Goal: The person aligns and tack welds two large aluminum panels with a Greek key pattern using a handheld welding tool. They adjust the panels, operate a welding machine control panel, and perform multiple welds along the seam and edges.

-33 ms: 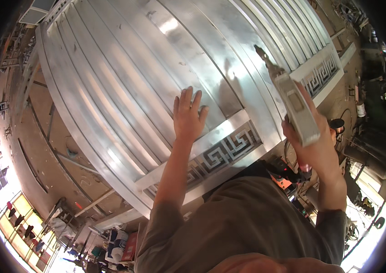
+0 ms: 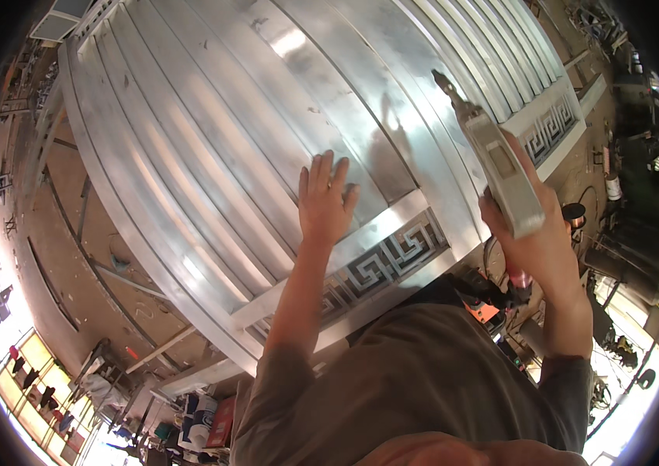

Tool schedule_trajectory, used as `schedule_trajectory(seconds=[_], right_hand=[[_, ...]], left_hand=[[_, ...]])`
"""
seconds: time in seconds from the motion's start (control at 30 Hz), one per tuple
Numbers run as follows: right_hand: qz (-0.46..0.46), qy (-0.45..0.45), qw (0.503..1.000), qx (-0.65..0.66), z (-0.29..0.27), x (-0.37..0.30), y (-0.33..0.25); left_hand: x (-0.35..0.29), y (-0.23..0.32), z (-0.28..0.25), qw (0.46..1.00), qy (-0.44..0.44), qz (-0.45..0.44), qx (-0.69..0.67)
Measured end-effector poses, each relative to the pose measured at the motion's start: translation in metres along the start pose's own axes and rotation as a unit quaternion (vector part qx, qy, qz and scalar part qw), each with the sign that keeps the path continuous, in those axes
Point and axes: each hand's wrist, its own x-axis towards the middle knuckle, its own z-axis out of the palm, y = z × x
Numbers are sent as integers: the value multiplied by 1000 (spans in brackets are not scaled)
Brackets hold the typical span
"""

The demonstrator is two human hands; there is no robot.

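My left hand (image 2: 325, 202) lies with its fingers spread on the ribbed silver metal panel (image 2: 213, 128), just beyond a strip of cut-out key-pattern lattice (image 2: 387, 256). It holds nothing. My right hand (image 2: 543, 241) is wrapped round a boxy grey welding gun (image 2: 506, 167) with a dark, narrow nozzle. The nozzle points up and away, over the right half of the panel near the raised ribs. I cannot tell whether its tip touches the metal. The gun's body hides part of the panel's right side, and my palm hides its grip.
A second key-pattern lattice (image 2: 551, 132) sits in the panel's right end. A dark spool (image 2: 575, 215) stands beyond my right wrist. An orange and black machine (image 2: 485, 311) is beside my body. Metal bars (image 2: 162, 347) lie on the brown floor at left.
My right hand and the welding gun have shifted very slightly up and left. The left hand's thumb has moved a little; the hand stays on the panel.
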Motion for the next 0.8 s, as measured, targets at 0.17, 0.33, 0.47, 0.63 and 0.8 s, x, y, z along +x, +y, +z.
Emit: schedule_trajectory(seconds=[0.17, 0.33, 0.47, 0.63, 0.8], right_hand=[[-6, -6, 1000, -21, 54, 84, -25], [27, -25, 995, -93, 101, 131, -16], [14, 2, 994, -107, 121, 142, -8], [27, 8, 991, -131, 135, 150, -4], [43, 11, 987, -152, 147, 157, -7]], left_hand=[[-1, -5, -1, 1000, 8, 9, -19], [1, -6, -1, 998, -4, -7, -59], [0, -8, -1, 996, -22, -22, -80], [-2, -9, 0, 994, -40, -25, -94], [-3, -11, 0, 993, -49, -25, -104]])
